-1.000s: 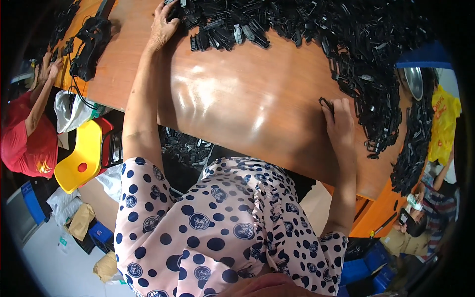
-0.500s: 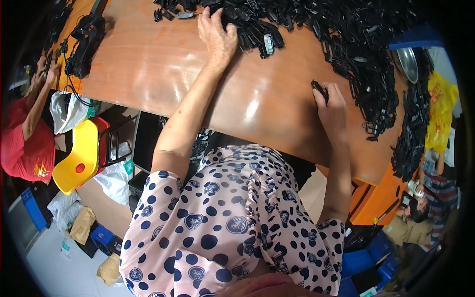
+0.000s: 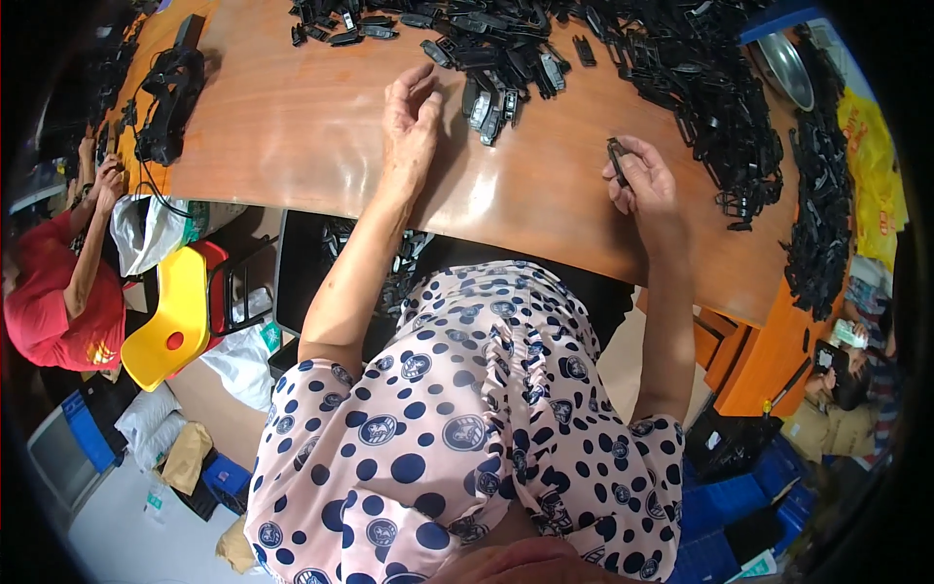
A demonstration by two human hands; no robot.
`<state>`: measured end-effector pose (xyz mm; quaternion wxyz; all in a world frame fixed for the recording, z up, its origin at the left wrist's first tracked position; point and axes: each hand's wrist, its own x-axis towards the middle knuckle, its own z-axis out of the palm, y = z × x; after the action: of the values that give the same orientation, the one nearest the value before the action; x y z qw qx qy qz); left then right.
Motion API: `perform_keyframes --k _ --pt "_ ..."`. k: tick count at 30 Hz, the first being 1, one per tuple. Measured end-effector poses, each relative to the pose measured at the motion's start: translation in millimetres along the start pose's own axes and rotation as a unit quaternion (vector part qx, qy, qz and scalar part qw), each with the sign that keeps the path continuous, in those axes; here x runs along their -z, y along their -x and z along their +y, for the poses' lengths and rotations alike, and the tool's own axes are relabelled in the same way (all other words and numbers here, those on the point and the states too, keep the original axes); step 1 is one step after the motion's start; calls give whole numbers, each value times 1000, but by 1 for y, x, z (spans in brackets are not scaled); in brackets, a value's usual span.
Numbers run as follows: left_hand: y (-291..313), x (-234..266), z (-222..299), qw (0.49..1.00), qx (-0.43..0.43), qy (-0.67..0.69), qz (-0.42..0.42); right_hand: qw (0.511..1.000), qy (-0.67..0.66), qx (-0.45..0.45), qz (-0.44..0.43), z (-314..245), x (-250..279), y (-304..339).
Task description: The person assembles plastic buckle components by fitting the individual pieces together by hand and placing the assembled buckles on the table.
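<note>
My right hand (image 3: 642, 177) is over the right part of the brown table, pinching a small black plastic clip-like part (image 3: 617, 162) between thumb and fingers. Its other fingers are loosely bent. My left hand (image 3: 411, 131) is just short of the heap of black plastic parts (image 3: 506, 54), with fingers curled in toward the thumb. Whatever lies inside that curl, if anything, is hidden from view. Beside its fingertips, a few parts with shiny grey faces (image 3: 484, 109) stick out from the heap.
More black parts (image 3: 720, 136) spread along the table's (image 3: 282, 127) right side, near a metal bowl (image 3: 784, 73) and a yellow plastic bag (image 3: 871, 175). A black strapped device (image 3: 167, 107) with a cable lies at left. A yellow chair (image 3: 170, 316) and a person in red (image 3: 68, 292) are further left.
My left hand has drawn back from the heap, its fingers curling. Several parts have shifted nearer. My right hand has turned, showing more of the fingers around the black part.
</note>
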<state>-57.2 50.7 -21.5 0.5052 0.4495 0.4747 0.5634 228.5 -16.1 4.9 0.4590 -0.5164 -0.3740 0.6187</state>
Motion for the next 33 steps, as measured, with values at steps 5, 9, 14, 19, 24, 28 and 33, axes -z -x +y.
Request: perform_keyframes --k 5,9,14,19,24,28,33 --pt "26 3 28 927 -67 -365 -58 1000 -5 -7 0 10 7 6" --pt "35 -23 37 778 -240 -555 -167 1000 2 -19 -13 12 0 7" --pt "15 -18 29 692 -305 -620 -210 999 27 -30 -22 10 -8 12" --pt "2 -24 38 708 -317 -564 -283 998 -19 -46 -39 12 -10 16" --pt "21 -39 32 948 77 -104 -291 987 -123 -64 -83 -1 -23 17" --pt "33 -47 28 884 288 195 -313 979 -155 -55 -118 -7 -31 16" --pt "48 -53 17 921 168 84 -342 984 -117 -61 -116 -11 -33 19"
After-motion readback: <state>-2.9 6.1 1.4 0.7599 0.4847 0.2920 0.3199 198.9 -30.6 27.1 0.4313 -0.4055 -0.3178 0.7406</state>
